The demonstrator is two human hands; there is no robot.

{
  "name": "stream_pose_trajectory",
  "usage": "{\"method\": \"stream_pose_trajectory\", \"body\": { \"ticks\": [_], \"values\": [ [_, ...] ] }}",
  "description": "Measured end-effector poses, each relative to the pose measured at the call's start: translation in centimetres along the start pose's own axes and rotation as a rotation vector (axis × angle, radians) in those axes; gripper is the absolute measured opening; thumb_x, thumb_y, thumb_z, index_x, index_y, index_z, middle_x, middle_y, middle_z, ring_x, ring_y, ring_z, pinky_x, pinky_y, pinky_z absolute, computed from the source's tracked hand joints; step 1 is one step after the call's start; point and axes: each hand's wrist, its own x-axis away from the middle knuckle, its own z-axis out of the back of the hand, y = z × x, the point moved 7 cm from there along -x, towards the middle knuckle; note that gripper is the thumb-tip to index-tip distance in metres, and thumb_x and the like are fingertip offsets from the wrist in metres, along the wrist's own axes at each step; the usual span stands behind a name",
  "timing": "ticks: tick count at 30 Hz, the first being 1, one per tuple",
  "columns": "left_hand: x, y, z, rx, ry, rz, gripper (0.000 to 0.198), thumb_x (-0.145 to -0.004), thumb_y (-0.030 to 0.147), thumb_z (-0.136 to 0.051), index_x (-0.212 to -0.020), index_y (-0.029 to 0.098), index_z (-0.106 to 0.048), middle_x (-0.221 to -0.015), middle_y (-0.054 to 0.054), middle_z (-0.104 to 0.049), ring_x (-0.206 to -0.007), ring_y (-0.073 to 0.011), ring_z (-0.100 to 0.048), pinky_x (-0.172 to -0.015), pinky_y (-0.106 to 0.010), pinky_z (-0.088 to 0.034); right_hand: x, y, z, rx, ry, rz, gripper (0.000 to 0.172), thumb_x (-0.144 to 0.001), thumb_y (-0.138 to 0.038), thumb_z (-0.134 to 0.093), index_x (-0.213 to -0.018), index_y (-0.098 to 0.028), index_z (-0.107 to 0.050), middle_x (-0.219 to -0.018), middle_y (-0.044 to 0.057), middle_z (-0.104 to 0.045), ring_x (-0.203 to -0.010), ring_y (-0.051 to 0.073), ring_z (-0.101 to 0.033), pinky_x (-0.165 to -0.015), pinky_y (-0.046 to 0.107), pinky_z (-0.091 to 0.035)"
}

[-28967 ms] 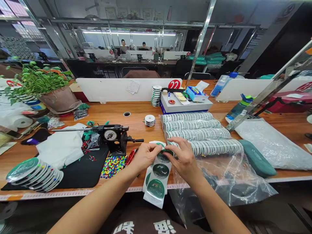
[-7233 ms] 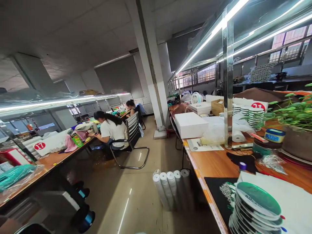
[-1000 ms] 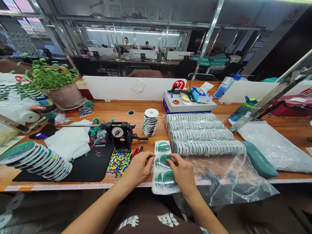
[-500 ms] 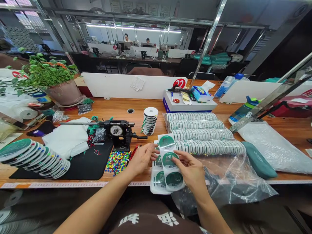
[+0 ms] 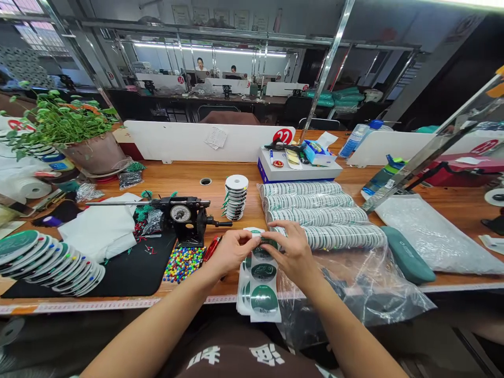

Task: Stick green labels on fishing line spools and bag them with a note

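Narrow pinch: left hand and right hand both hold the far end of a sticker strip, green round labels, near end hanging free.

Bright, even light falls from white overhead tube lamps at far; faint shadows lie under the left hand and right hand; wide-angle distortion bends both side edges.

Left hand and right hand pinching a strip of round green stickers

Wooden bench; black mat; coloured pins; potted plant
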Motion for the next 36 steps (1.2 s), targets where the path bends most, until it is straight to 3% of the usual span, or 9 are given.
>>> {"method": "stream_pose_trajectory", "body": {
  "ticks": [5,11,16,19,23,28,30,33,36],
  "values": [
    [-0.2,0.1,0.0,-0.1,-0.052,-0.017,0.055,-0.083,0.066,-0.055,-0.068,0.013,-0.059,-0.07,-0.004,-0.056,-0.066,-0.0143,-0.054,-0.064,-0.027,-0.053,-0.5,0.1,-0.9,0.046,-0.02,0.11,0.005,-0.095,-0.022,-0.067,-0.097,-0.019,-0.069,-0.108,0.008,-0.066,-0.104,0.024,-0.058,-0.097,0.045,-0.044],
    [-1.8,-0.8,0.5,-0.282,-0.033,-0.059,0.056,-0.09,0.059,-0.044,-0.06,0.014,-0.056,-0.058,-0.004,-0.054,-0.056,-0.0131,-0.05,-0.054,-0.024,-0.04,0.7,-1.0,-0.8,0.136,-0.035,0.299,0.013,-0.096,-0.008,-0.059,-0.096,-0.018,-0.066,-0.104,0.006,-0.069,-0.102,0.021,-0.06,-0.108,0.046,-0.038],
    [-2.8,-0.7,0.9,-0.56,0.091,-0.135,0.046,-0.095,0.042,-0.042,-0.06,0.015,-0.051,-0.058,-0.001,-0.047,-0.056,-0.012,-0.042,-0.056,-0.026,-0.029,0.8,-1.3,0.7,-0.151,0.005,0.186,0.014,-0.094,-0.005,-0.061,-0.097,-0.019,-0.061,-0.099,0.004,-0.068,-0.095,0.017,-0.062,-0.104,0.043,-0.043],
    [-2.7,-0.2,0.8,-0.768,0.184,-0.207,0.033,-0.096,0.027,-0.047,-0.066,0.014,-0.055,-0.065,-0.004,-0.052,-0.064,-0.0161,-0.048,-0.065,-0.03,-0.035,1.4,-0.6,2.0,-0.323,0.087,0.041,0.019,-0.093,-0.004,-0.063,-0.101,-0.021,-0.062,-0.096,0.002,-0.068,-0.092,0.015,-0.065,-0.096,0.037,-0.049],
    [-2.2,2.9,1.1,-0.992,0.284,-0.348,0.013,-0.094,0.022,-0.055,-0.093,0.014,-0.065,-0.098,-0.013,-0.061,-0.096,-0.0276,-0.056,-0.087,-0.04,-0.043,3.2,1.9,2.6,-0.354,0.176,-0.21,0.011,-0.094,-0.012,-0.065,-0.099,-0.022,-0.066,-0.093,0.002,-0.069,-0.089,0.015,-0.068,-0.08,0.027,-0.055],
    [-2.2,10.6,4.4,-1.285,0.627,-0.521,0.043,-0.095,0.042,-0.06,-0.125,0.011,-0.062,-0.125,-0.019,-0.057,-0.115,-0.0333,-0.05,-0.1,-0.046,-0.041,4.7,3.7,2.2,-0.317,0.201,-0.358,0.006,-0.093,-0.027,-0.07,-0.093,-0.021,-0.071,-0.088,0.002,-0.072,-0.082,0.016,-0.071,-0.075,0.024,-0.058],
    [-3.7,11.8,6.1,-1.32,0.604,-0.388,0.057,-0.089,0.05,-0.068,-0.129,0.01,-0.06,-0.133,-0.02,-0.055,-0.12,-0.036,-0.048,-0.101,-0.048,-0.041,4.9,3.9,1.9,-0.325,0.191,-0.393,0.011,-0.092,-0.031,-0.071,-0.091,-0.02,-0.072,-0.087,0.003,-0.073,-0.081,0.017,-0.072,-0.074,0.024,-0.059],
    [-6.2,11.8,7.9,-1.344,0.421,-0.146,0.057,-0.085,0.055,-0.07,-0.122,0.013,-0.064,-0.126,-0.019,-0.061,-0.119,-0.0386,-0.051,-0.099,-0.051,-0.042,5.3,4.1,1.5,-0.333,0.185,-0.43,0.015,-0.091,-0.035,-0.071,-0.091,-0.02,-0.073,-0.085,0.004,-0.073,-0.076,0.017,-0.072,-0.073,0.024,-0.06],
    [-6.6,12.3,8.4,-1.335,0.365,-0.122,0.049,-0.082,0.047,-0.076,-0.118,0.016,-0.066,-0.124,-0.016,-0.063,-0.118,-0.0373,-0.054,-0.099,-0.05,-0.044,5.6,4.7,1.2,-0.384,0.18,-0.487,0.018,-0.089,-0.037,-0.073,-0.093,-0.019,-0.074,-0.086,0.005,-0.073,-0.077,0.017,-0.072,-0.074,0.025,-0.06]
  ]
}}
